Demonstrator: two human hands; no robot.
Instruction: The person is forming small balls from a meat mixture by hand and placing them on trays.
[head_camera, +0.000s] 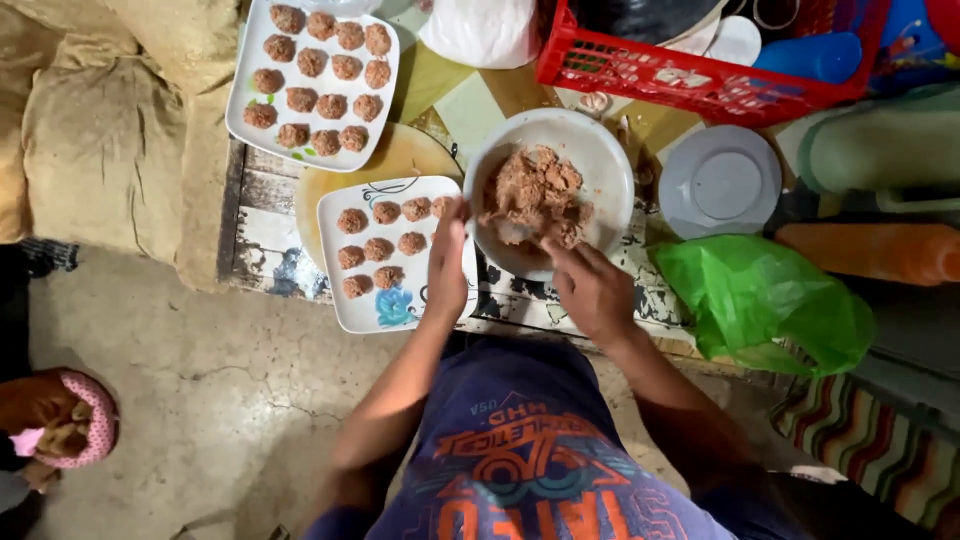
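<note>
Far left, a tan burlap sack (100, 150) lies slumped on the concrete floor (200, 400). Next, at the top, a white rectangular tray (240, 100) carries rows of round brown minced-meat balls (318, 78), close together, nearly filling it. Below it, a second white rectangular plate with a blue floral print (385, 310) holds about ten more balls (380, 245) in its upper half; its lower half is bare. Your left hand (447, 262) rests over that plate's right edge, fingers extended toward the bowl rim; whether it holds anything you cannot tell. At centre, a white round ceramic bowl (610, 180) sits on the worn painted wooden table (262, 240), holding a loose mound of brown minced-meat mixture (535, 195). Your right hand (592, 290) reaches over the bowl's near rim, fingertips pressed into the mixture, seemingly around a pale spoon-like thing, partly hidden. Judged by its look, the mixture is soft, moist, sticky and light; it will crumble if pinched, so scoop a small lump from the mound's edge and cup it. Further right, a white round lid (720, 185) lies flat; above it, a red plastic crate (700, 75) holds dishes. A crumpled green plastic bag (760, 300) lies right of your right hand, and an orange cylinder (870, 252) beyond it.
</note>
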